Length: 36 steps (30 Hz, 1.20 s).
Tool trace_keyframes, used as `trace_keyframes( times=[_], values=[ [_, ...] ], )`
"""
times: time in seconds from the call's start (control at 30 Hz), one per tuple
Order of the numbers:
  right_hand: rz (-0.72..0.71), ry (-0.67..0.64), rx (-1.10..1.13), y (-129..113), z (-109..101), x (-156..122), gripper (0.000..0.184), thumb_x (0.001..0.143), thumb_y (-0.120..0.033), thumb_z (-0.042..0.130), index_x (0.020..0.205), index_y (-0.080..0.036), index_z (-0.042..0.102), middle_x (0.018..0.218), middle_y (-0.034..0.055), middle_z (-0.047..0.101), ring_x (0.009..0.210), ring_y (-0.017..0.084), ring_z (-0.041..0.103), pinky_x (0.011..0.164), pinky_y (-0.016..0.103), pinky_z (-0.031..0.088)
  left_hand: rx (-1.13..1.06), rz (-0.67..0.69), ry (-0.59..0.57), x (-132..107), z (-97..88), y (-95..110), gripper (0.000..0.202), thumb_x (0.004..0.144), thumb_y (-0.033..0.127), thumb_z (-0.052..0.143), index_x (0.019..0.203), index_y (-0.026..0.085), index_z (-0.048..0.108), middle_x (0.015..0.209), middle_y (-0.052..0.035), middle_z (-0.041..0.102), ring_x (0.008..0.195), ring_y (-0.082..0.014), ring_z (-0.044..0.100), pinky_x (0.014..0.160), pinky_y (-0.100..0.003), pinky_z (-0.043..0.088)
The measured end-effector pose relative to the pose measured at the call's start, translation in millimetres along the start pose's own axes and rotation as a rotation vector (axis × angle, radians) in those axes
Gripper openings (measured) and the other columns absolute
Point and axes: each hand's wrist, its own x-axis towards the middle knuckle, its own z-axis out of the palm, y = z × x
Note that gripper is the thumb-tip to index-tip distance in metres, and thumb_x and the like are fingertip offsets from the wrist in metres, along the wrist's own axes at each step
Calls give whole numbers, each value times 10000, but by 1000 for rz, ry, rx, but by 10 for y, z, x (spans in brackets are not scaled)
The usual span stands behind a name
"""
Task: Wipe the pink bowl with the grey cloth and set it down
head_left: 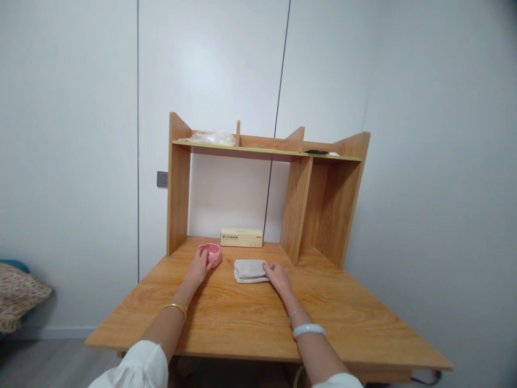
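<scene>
My left hand (199, 266) grips the near left rim of a small pink bowl (215, 255), its thumb reaching over the inside wall. The bowl is upright on the wooden desk (242, 323). To its right lies a folded light-grey cloth (249, 269), flat on the desktop. The fingers of my right hand (278, 275) pinch the cloth's right edge. Bowl and cloth are apart, with a short stretch of desktop between them.
A cream-coloured box (241, 238) with printed lettering stands behind the bowl and cloth. A wooden shelf unit (297, 210) rises at the desk's back, with a clear plastic bag (214, 138) and a flat black object (315, 152) on top. A wall socket (162, 179) is at left.
</scene>
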Motion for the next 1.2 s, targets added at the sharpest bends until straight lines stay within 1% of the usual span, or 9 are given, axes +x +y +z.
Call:
trace_keyframes(
  times=[0.13, 0.3, 0.5, 0.63, 0.77, 0.83, 0.9, 1.03, 1.2],
  values=[
    [-14, 175, 32, -58, -12, -35, 361, 801, -408, 408, 1037, -188, 570, 1050, 98, 589, 1001, 238, 495, 779, 317, 333, -31, 27, -43, -43, -40, 65, 160, 781, 239, 486, 918, 157, 475, 1071, -102, 492, 939, -186, 551, 839, -328, 448],
    [-287, 88, -17, -215, -37, -138, 296, 805, -412, 437, 938, -230, 628, 990, 74, 584, 976, 225, 463, 818, 321, 294, -113, 15, -12, -114, 69, 191, 154, 759, 191, 497, 908, 160, 481, 1039, -92, 498, 939, -185, 545, 830, -324, 441],
    [-593, -31, -134, -396, -25, -255, 480, 708, -580, 532, 1046, -247, 606, 1041, 76, 581, 997, 246, 432, 862, 362, 254, -232, 22, 57, -191, 310, 384, 130, 742, 174, 496, 871, 164, 496, 1004, -70, 488, 969, -178, 526, 866, -336, 427],
    [-477, -68, -91, -428, 57, -241, 284, 803, -407, 486, 986, -242, 628, 997, 64, 616, 991, 221, 463, 857, 337, 260, -326, 44, 161, -226, 281, 401, 177, 778, 225, 460, 940, 178, 511, 1071, -80, 470, 1035, -183, 511, 923, -352, 402],
    [-243, 41, 69, -482, 130, -197, 250, 833, -292, 429, 963, -187, 615, 970, 88, 631, 961, 204, 511, 821, 286, 303, -279, -215, 329, -217, 156, 304, 383, 816, 343, 399, 1132, 132, 448, 1223, -154, 425, 1174, -249, 429, 969, -406, 353],
    [-167, 114, 189, -550, 162, -183, 270, 843, -299, 400, 974, -168, 596, 968, 101, 628, 940, 199, 529, 796, 266, 330, -223, -376, 270, -205, 110, 272, 517, 818, 423, 379, 1199, 74, 397, 1249, -212, 436, 1210, -294, 395, 983, -438, 320],
    [-139, 177, 307, -641, 198, -176, 283, 848, -306, 377, 988, -161, 576, 970, 105, 624, 928, 197, 537, 783, 257, 349, -176, -461, 136, -193, 85, 278, 623, 815, 500, 343, 1234, 39, 366, 1226, -250, 477, 1193, -325, 416, 974, -465, 307],
    [-169, 216, 467, -806, 270, -174, 282, 848, -294, 350, 1004, -165, 547, 978, 91, 617, 906, 185, 540, 786, 253, 369, -105, -422, -90, -169, 70, 346, 605, 813, 554, 265, 1161, 109, 481, 1131, -214, 579, 1126, -327, 491, 951, -491, 301],
    [-287, 152, 558, -850, 324, -184, 268, 823, -286, 382, 1000, -179, 553, 961, 73, 611, 890, 170, 532, 787, 252, 384, -145, -388, -131, -167, 86, 337, 523, 809, 513, 317, 1104, 139, 533, 1063, -176, 627, 1044, -302, 556, 925, -461, 340]
  ],
)
